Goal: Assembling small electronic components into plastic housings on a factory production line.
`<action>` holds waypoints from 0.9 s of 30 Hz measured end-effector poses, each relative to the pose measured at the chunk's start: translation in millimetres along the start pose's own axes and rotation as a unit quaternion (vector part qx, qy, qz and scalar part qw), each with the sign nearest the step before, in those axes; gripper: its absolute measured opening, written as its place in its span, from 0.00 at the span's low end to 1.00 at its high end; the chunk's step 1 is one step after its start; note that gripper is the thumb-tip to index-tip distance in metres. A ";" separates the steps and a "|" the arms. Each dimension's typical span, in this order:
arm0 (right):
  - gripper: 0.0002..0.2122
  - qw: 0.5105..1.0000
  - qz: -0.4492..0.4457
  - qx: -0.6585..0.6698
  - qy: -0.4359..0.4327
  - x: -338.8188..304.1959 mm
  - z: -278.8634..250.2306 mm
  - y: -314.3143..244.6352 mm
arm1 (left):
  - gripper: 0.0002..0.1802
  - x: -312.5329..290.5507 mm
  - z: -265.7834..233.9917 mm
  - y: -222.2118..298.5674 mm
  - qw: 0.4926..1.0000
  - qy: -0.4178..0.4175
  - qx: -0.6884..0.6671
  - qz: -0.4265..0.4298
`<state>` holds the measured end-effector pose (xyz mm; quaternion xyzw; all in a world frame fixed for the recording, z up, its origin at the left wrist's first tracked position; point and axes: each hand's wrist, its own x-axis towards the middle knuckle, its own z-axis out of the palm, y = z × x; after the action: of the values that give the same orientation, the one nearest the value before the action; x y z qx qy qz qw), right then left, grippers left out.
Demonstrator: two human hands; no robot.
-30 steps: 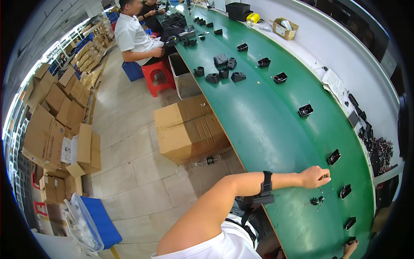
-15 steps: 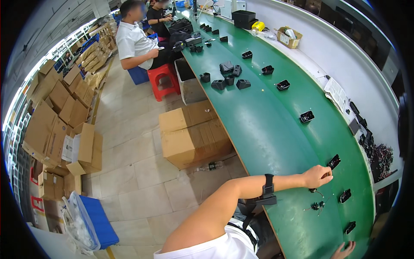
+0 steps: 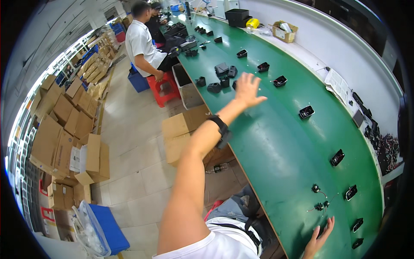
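Stretched far forward over the green workbench, my left hand (image 3: 248, 91) has its fingers spread and holds nothing. It is nearest to a cluster of angular black plastic housings (image 3: 221, 69), partly covering one of them. Low in the picture, my right hand (image 3: 318, 241) hovers at the bench with fingers apart, a dark patch between them that I cannot make out. Small wired components (image 3: 319, 206) lie just beyond it. Along the bench runs a spaced row of open black casings (image 3: 337, 157), with another casing (image 3: 351, 192) to the right of the wired parts.
Two co-workers sit at the far left side of the bench, one in a white shirt (image 3: 144, 43) on a red stool (image 3: 164, 90). A cardboard box (image 3: 177, 129) stands on the floor against the bench. A newspaper (image 3: 337, 85) and bundled wires (image 3: 388, 151) lie along the wall ledge.
My left hand has left the casing and wired parts and swung far forward and left, its fingers opening. My right hand has come left, further into view. The view has shifted slightly.
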<state>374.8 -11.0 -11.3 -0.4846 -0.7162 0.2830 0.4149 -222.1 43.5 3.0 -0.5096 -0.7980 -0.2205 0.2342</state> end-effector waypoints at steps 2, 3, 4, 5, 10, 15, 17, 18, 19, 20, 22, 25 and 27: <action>0.22 0.997 -0.019 -0.061 -0.043 1.4 7.3 1.8 | 0.56 6.0 -2.8 -39.4 0.994 -0.049 0.081 -0.052; 0.25 0.988 -0.044 -0.119 -0.090 3.1 9.9 1.2 | 0.58 8.0 -7.4 -54.9 0.990 -0.073 0.095 -0.073; 0.25 0.988 -0.039 -0.121 -0.088 4.1 10.7 0.3 | 0.60 13.5 -11.7 -64.7 0.982 -0.117 0.104 -0.108; 0.24 0.987 -0.050 -0.122 -0.090 4.2 11.2 -1.4 | 0.62 18.0 -11.1 -76.3 0.975 -0.137 0.106 -0.136; 0.24 0.985 -0.051 -0.136 -0.092 1.8 10.9 -0.2 | 0.64 42.4 -12.9 -111.2 0.951 -0.186 0.073 -0.237; 0.25 0.962 -0.070 -0.237 -0.120 13.6 13.7 -25.8 | 0.67 51.9 3.4 -134.3 0.924 -0.249 0.047 -0.286; 0.25 0.958 -0.071 -0.246 -0.129 14.4 14.7 -29.5 | 0.65 51.3 9.0 -141.4 0.925 -0.237 0.039 -0.295; 0.26 0.959 -0.082 -0.240 -0.127 16.5 17.4 -30.3 | 0.65 53.4 12.6 -145.8 0.923 -0.239 0.040 -0.298; 0.26 0.958 -0.082 -0.242 -0.134 17.3 16.6 -33.8 | 0.64 56.7 15.0 -146.0 0.921 -0.241 0.023 -0.305; 0.26 0.958 -0.079 -0.242 -0.134 19.0 17.9 -38.0 | 0.63 59.7 17.4 -146.7 0.919 -0.241 0.006 -0.313; 0.26 0.956 -0.076 -0.250 -0.134 20.5 18.2 -38.7 | 0.61 62.3 25.6 -142.7 0.914 -0.235 -0.023 -0.329; 0.26 0.954 -0.077 -0.254 -0.138 22.1 19.8 -43.2 | 0.55 60.9 31.1 -141.7 0.915 -0.222 -0.048 -0.333; 0.26 0.950 -0.086 -0.264 -0.143 23.5 21.0 -43.0 | 0.51 61.4 32.1 -141.6 0.920 -0.212 -0.043 -0.327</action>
<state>332.4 -5.2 20.6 -0.4674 -0.8564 0.1133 0.1880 -379.5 51.8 -1.7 -0.2646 -0.9410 -0.2057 -0.0480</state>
